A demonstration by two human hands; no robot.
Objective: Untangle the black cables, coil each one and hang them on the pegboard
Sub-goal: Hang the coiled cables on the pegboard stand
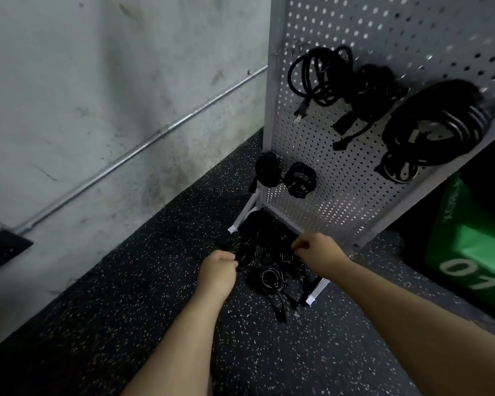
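Note:
A tangled pile of black cables lies on the floor at the foot of a white pegboard. My left hand grips a strand at the pile's left side. My right hand pinches another strand at the pile's right side. Several coiled black cables hang on the board: one at the upper left, a bundle in the middle, a big coil at the right, and two small coils low down.
The pegboard stands on white feet on a speckled black rubber floor. A grey concrete wall with a metal conduit runs along the left. A green box sits at the right behind the board.

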